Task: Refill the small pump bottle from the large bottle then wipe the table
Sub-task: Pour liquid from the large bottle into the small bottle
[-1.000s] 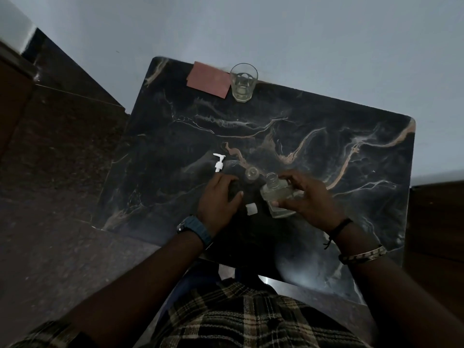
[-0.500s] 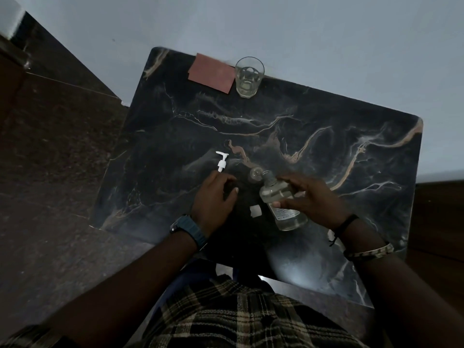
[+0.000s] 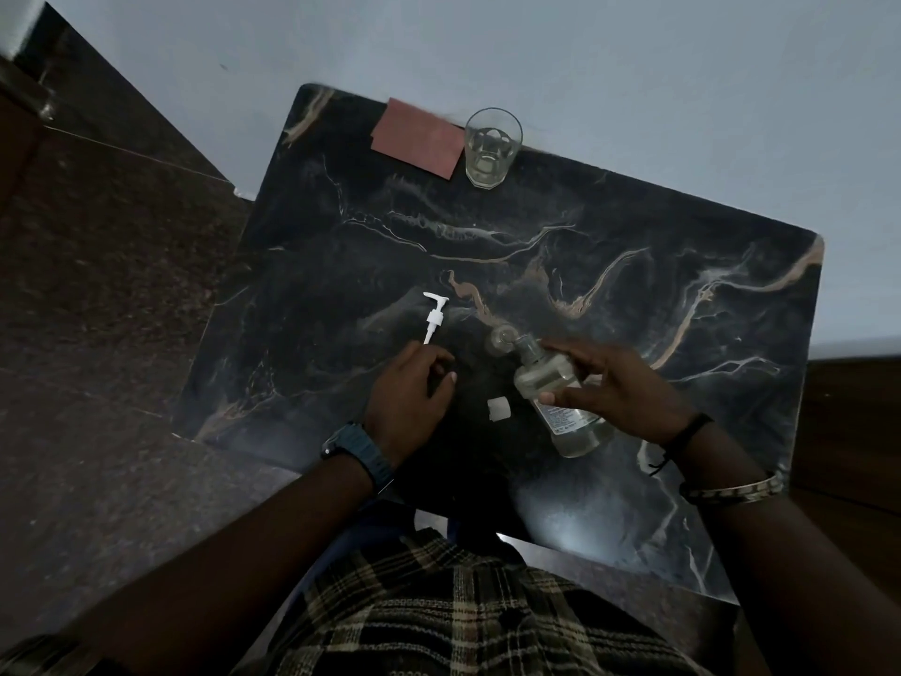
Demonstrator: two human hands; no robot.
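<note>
The right hand (image 3: 619,387) grips one clear plastic large bottle (image 3: 556,392), tilted so its neck meets the mouth of one small pump bottle (image 3: 502,340), round and clear, just beyond the fingers. The left hand (image 3: 407,387), loosely curled, holds nothing I can make out. Left of the grip on the glossy black marble table (image 3: 634,236) lie one white cap (image 3: 499,410) and one white pump head (image 3: 435,316); well beyond stand one faceted glass (image 3: 491,147) and one flat reddish cloth (image 3: 418,138).

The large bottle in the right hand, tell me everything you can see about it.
The large bottle is clear plastic with a paper label on its lower body. Uncapped, it is tilted, its neck meeting the small bottle's mouth. The right hand grips its middle; its base is nearest the person. Any contents look pale.
</note>
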